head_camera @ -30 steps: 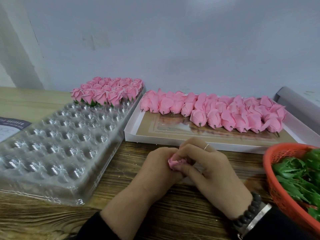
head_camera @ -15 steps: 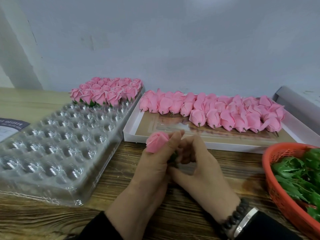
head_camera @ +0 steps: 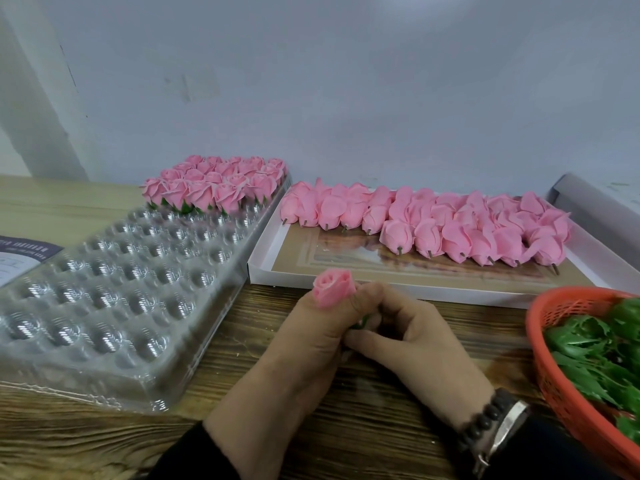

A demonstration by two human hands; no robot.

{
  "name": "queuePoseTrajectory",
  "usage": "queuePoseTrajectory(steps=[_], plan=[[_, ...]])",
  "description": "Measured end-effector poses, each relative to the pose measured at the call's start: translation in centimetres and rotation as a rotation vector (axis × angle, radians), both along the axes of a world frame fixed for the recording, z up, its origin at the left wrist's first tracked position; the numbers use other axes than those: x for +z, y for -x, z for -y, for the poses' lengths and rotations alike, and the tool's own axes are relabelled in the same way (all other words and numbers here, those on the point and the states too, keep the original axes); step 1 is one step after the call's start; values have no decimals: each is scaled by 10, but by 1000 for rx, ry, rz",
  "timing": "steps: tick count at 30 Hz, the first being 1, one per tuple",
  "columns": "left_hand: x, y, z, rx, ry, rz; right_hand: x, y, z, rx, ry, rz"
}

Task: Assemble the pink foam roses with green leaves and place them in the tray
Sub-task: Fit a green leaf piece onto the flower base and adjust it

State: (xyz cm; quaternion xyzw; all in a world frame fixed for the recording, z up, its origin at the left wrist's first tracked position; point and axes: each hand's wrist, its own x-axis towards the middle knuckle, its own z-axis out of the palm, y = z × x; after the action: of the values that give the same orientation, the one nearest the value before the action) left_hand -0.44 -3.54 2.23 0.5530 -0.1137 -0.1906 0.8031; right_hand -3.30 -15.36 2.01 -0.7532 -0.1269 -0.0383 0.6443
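Note:
My left hand (head_camera: 308,337) grips a pink foam rose (head_camera: 333,287), its bloom sticking up above the thumb. My right hand (head_camera: 412,337) pinches at the rose's base, where a bit of green leaf (head_camera: 362,322) shows between the fingers. Left of my hands lies the clear plastic tray (head_camera: 114,299) with several assembled roses (head_camera: 218,185) standing at its far end. A white box (head_camera: 263,261) behind my hands holds several bare pink rose heads (head_camera: 433,226). An orange basket (head_camera: 554,372) of green leaves (head_camera: 602,355) sits at the right.
A printed paper (head_camera: 20,261) lies under the tray's left edge. The wooden tabletop (head_camera: 363,424) shows below my hands. A grey wall stands close behind the box and tray. A grey box lid (head_camera: 595,206) leans at the far right.
The rose has risen from between both hands to stand above my left thumb. My right hand has shifted from the bloom down to its base.

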Motion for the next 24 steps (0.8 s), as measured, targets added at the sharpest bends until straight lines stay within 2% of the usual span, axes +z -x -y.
queuePoseTrajectory(steps=[3, 6, 8, 11, 17, 20, 24], plan=[[-2, -3, -1, 173, -117, 117, -3, -2, 1, -69, -57, 13], [-3, -7, -4, 285, -389, 351, -2, 0, 4, -208, -11, 180], [-5, -9, -5, 288, -527, 446, 0, 3, 4, -227, 174, 322], [-6, -8, -4, 257, -617, 525, 0, 3, 1, -192, 390, 448], [-8, -9, -6, 176, -782, 635, -3, 2, 1, -188, 363, 455], [-7, -9, -4, 160, -751, 595, -4, 0, 1, -200, 335, 426], [-3, -6, -4, 125, -593, 485, -2, -2, 6, -237, 353, 447]])
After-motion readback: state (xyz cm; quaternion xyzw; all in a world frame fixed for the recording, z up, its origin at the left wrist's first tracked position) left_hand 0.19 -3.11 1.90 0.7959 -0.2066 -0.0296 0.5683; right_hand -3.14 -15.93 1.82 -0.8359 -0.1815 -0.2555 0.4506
